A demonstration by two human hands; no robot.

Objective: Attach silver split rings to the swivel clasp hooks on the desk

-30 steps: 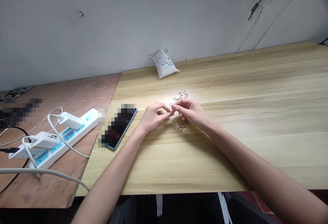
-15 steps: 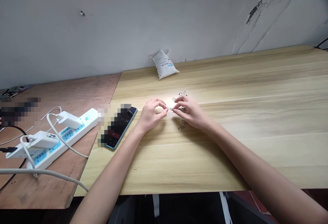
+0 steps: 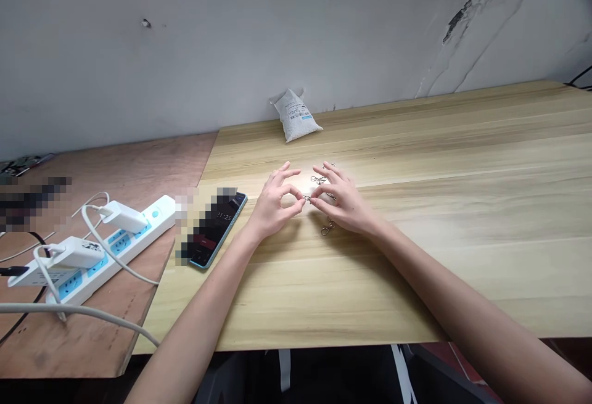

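Note:
Between the fingertips of both hands, just above the light wooden table [image 3: 287, 293], is a small metal ring [image 3: 308, 198]. My left hand [image 3: 272, 205] pinches its left side with thumb and index finger, the other fingers raised. From the right, my right hand [image 3: 345, 202] pinches the same ring, its other fingers also lifted. Whether a smaller part hangs from the ring is too tiny to tell. A metal clasp with a ring [image 3: 327, 227] lies below my right hand. Several similar metal clasps [image 3: 318, 179] lie behind its fingers, partly hidden.
A phone [image 3: 217, 231] with a lit screen lies left of my left hand. Farther left, a white power strip [image 3: 134, 250] carries plugged-in chargers and cables on a lower brownish board [image 3: 115, 342]. A grey-white plastic packet [image 3: 296, 117] rests near the wall.
My hands have come together, so both now pinch the ring. The remaining fingers of both hands have lifted and spread, showing more of the clasps behind.

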